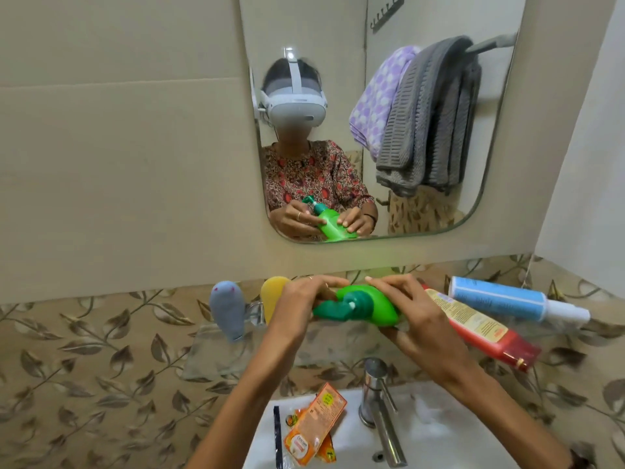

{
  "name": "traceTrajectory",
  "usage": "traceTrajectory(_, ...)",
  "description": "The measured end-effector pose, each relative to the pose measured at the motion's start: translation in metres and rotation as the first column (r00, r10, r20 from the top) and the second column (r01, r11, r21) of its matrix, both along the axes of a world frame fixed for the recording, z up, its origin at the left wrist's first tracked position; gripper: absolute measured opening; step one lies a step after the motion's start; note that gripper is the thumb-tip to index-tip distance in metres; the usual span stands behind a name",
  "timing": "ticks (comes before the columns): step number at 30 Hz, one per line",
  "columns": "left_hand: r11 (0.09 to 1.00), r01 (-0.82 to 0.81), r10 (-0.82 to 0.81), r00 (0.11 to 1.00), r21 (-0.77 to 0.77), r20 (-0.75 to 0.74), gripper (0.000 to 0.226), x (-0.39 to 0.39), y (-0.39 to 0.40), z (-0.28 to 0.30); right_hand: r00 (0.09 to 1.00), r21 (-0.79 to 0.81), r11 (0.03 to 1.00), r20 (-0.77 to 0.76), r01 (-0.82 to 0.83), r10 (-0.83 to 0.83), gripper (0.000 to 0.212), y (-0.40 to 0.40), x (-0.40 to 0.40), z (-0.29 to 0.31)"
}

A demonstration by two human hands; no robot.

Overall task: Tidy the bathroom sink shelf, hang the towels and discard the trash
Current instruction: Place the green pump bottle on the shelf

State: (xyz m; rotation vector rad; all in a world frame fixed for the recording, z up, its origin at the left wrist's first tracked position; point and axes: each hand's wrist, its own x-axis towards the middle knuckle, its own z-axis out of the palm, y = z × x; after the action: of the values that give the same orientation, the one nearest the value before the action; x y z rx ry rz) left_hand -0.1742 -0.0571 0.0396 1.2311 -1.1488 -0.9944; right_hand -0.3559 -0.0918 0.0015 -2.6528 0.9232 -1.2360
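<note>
Both of my hands hold a green pump bottle [368,304] above the glass shelf [216,353]. My left hand [304,301] grips its pump end and my right hand [406,311] wraps its body. A red bottle [480,330] and a blue-and-white bottle [517,301] lie tipped on the shelf to the right. On the sink rim [439,431] lie an orange wrapper [314,424] and a dark thin strip [278,434]. In the mirror [473,106], a purple towel [378,99] and a grey towel [429,120] hang over a rail.
A grey oval object [227,309] and a yellow one [272,296] sit on holders at the shelf's left end. A chrome tap [380,404] rises from the white sink below my hands. Leaf-patterned tiles cover the wall.
</note>
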Motion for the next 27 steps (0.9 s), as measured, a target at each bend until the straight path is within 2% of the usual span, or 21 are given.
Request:
traceTrajectory(2, 0.997, 0.031, -0.039, 0.992, -0.065, -0.119, 0.036, -0.005, -0.003, 0.013, 0.985, 0.081, 0.990, 0.141, -0.117, 0.105, 0.055, -0.010, -0.007, 0.017)
traceTrajectory(3, 0.994, 0.049, -0.060, 0.991, -0.093, -0.122, 0.038, -0.005, -0.005, 0.019, 0.969, 0.110, 0.980, 0.204, -0.165, 0.141, 0.048, -0.016, -0.010, 0.024)
traceTrajectory(5, 0.981, 0.089, -0.091, 0.996, -0.173, -0.008, 0.041, -0.009, -0.008, 0.028, 0.942, 0.197, 0.956, 0.301, -0.216, 0.151, 0.040, -0.029, -0.013, 0.032)
traceTrajectory(7, 0.965, 0.084, -0.048, 0.988, -0.247, 0.149, 0.036, -0.013, -0.012, 0.036, 0.920, 0.313, 0.915, 0.368, -0.256, 0.132, 0.046, -0.043, -0.014, 0.036)
traceTrajectory(10, 0.930, -0.022, 0.175, 0.904, -0.367, 0.389, 0.034, -0.020, -0.017, 0.041, 0.859, 0.419, 0.813, 0.479, -0.405, 0.181, 0.058, -0.061, -0.010, 0.039)
traceTrajectory(12, 0.907, -0.095, 0.297, 0.835, -0.410, 0.463, 0.041, -0.020, -0.020, 0.041, 0.812, 0.457, 0.730, 0.537, -0.509, 0.230, 0.058, -0.069, -0.005, 0.041)
traceTrajectory(15, 0.923, -0.144, 0.303, 0.843, -0.356, 0.444, 0.046, -0.015, -0.025, 0.036, 0.785, 0.483, 0.664, 0.558, -0.571, 0.269, 0.055, -0.081, 0.005, 0.042)
traceTrajectory(19, 0.905, -0.187, 0.369, 0.794, -0.383, 0.484, 0.051, -0.010, -0.027, 0.024, 0.778, 0.482, 0.637, 0.534, -0.602, 0.330, 0.052, -0.091, 0.021, 0.044)
traceTrajectory(25, 0.867, -0.229, 0.441, 0.766, -0.443, 0.467, 0.063, -0.010, -0.027, 0.009, 0.814, 0.525, 0.641, 0.492, -0.561, 0.310, 0.057, -0.090, 0.027, 0.046)
traceTrajectory(27, 0.819, -0.288, 0.528, 0.718, -0.496, 0.453, 0.070, -0.017, -0.021, 0.002, 0.842, 0.546, 0.657, 0.457, -0.520, 0.287, 0.066, -0.082, 0.022, 0.044)
